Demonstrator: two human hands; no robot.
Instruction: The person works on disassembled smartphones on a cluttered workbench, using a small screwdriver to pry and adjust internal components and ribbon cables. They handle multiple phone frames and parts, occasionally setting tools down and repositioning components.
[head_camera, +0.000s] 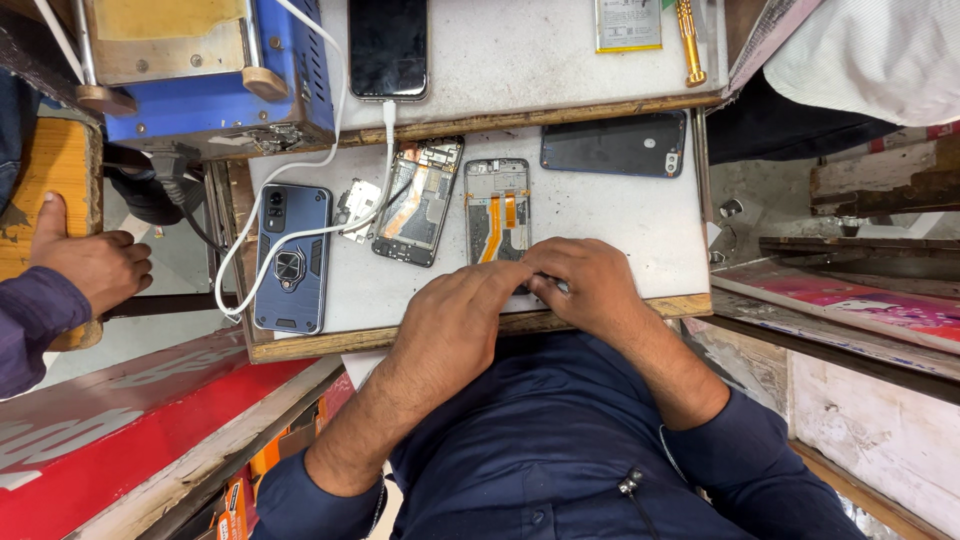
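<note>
An opened phone frame with orange ribbon cables lies face down on the small white work board. Both my hands meet over its near end. My left hand comes in from the left, its fingers curled down onto the frame's lower edge. My right hand grips the same end from the right, fingertips pressed against those of the left. The lower part of the frame is hidden under my fingers, and I cannot make out whether something small is between them.
On the board lie a second opened phone with a bare circuit board, a blue cased phone with a ring and a dark back cover. Behind are a black phone on a white cable, a battery, a yellow screwdriver and a blue machine. Another person's hand rests at the left.
</note>
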